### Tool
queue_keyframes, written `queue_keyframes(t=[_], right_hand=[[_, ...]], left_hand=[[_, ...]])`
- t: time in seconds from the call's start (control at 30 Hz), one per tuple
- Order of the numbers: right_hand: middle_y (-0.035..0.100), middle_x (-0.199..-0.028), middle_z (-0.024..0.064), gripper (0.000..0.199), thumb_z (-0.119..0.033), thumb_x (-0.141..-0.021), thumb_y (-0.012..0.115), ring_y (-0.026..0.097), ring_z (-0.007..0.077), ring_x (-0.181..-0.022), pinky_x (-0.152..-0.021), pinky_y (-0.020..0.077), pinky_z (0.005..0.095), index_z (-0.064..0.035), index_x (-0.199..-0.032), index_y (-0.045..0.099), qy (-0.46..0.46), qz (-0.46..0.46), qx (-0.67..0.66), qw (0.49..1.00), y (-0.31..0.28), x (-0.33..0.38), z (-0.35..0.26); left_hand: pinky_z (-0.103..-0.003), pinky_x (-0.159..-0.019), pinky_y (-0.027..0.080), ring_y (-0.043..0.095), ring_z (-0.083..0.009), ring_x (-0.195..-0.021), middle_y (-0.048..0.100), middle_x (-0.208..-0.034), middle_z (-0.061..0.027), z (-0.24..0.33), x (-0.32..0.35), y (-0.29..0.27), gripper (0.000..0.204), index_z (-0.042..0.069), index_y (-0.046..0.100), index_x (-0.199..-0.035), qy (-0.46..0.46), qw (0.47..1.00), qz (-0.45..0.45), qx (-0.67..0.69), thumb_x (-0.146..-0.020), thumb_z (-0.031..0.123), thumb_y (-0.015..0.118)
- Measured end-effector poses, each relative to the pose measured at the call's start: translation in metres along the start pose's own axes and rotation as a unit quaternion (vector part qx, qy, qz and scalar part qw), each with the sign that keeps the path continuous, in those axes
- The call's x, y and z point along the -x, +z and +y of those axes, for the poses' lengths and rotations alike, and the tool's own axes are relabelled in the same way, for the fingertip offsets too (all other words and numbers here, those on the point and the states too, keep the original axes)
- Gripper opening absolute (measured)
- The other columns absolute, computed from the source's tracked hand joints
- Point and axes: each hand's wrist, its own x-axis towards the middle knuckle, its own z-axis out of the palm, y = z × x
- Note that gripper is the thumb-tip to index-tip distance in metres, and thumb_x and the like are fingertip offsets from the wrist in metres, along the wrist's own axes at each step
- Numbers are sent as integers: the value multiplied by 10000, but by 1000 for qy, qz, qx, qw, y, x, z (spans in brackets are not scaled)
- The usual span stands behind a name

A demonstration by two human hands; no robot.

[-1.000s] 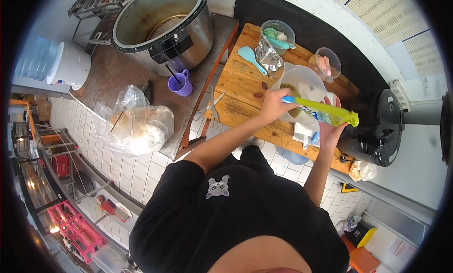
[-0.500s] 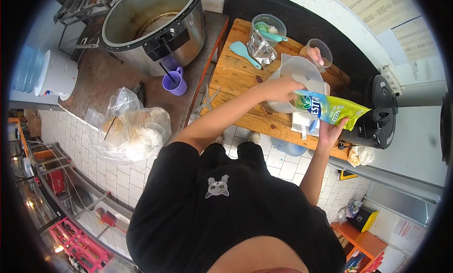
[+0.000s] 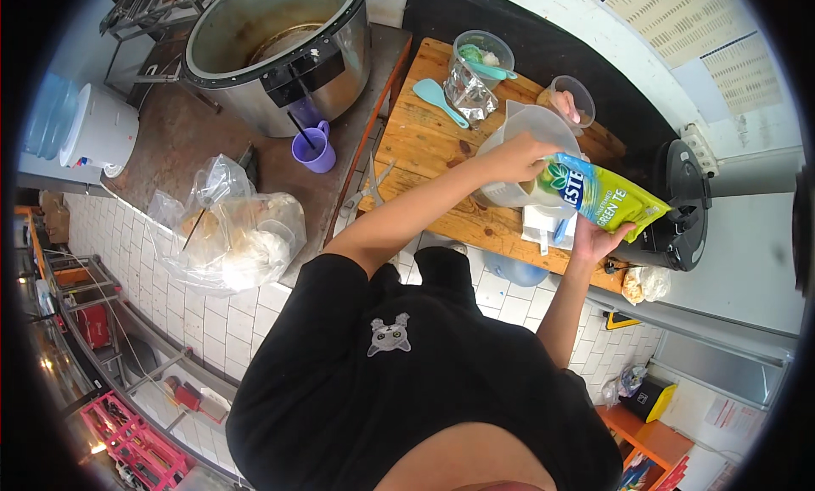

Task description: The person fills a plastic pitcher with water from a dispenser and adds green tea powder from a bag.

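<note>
A green and blue drink-powder pouch [image 3: 607, 196] is tilted over a translucent plastic pitcher [image 3: 519, 126] on the wooden table. My left hand [image 3: 519, 160] pinches the pouch's upper left corner, above the pitcher's mouth. Its bottom end rests in my right hand [image 3: 601, 239], with the fingers wrapped underneath and the thumb along the lower edge. Whether powder is coming out cannot be seen. Beneath the pouch lies a white object with a blue part [image 3: 548, 226], partly covered.
The wooden table [image 3: 416, 168] also bears a turquoise spatula [image 3: 440, 101], a tub with crumpled foil [image 3: 469, 94], a small clear tub [image 3: 570, 101] and a black lidded appliance [image 3: 683, 207]. Left stand a large metal pot [image 3: 327, 84], a purple mug [image 3: 314, 147] and plastic bags [image 3: 242, 236].
The pouch has tipped further, its left end lower over the pitcher. My left hand has shifted slightly right at its corner; my right hand still supports the bottom.
</note>
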Motion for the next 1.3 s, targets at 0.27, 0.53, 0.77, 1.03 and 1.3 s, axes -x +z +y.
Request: queue_keyframes(t=[0.27,0.53,0.77,1.03,1.3], right_hand=[[559,-1124,74,398,-338,-719,681,431,268,-1149,-1051,225,498,-127,-1045,591,-27,-84,47,995,-18,-16,-23],[557,-1109,68,363,-290,-812,596,470,233,-1102,-1026,268,436,-90,-1108,532,12,-107,101,989,41,-7,1],[458,-1193,98,493,-381,-882,491,435,224,-1108,-971,306,415,-80,-1254,369,-5,-20,210,977,30,-10,12],[431,-1250,153,543,-368,-865,525,392,264,-1175,-990,284,409,-49,-1269,355,-67,88,362,925,-6,-2,4],[409,-1308,108,498,-377,-872,495,370,214,-1197,-970,284,357,-98,-1271,390,-1,85,504,859,-48,15,15]], left_hand=[[-396,-774,452,580,-315,-865,607,-938,-176,29,-1,-27,450,113,568,-1115,31,985,-144,88,-669,67,606],[-381,-672,472,602,-313,-747,623,-796,-163,30,-1,-4,368,96,616,-996,-77,996,-32,-38,-652,184,709],[-374,-637,471,596,-323,-691,610,-731,-166,24,-8,-21,300,63,628,-907,-76,988,89,-104,-669,222,719],[-334,-772,493,598,-212,-891,599,-1010,-114,11,26,-35,378,-18,498,-1110,-244,821,213,470,-762,47,632],[-367,-858,481,589,-230,-960,576,-1082,-129,-49,169,-55,404,5,468,-1157,-364,575,260,685,-792,89,621]])
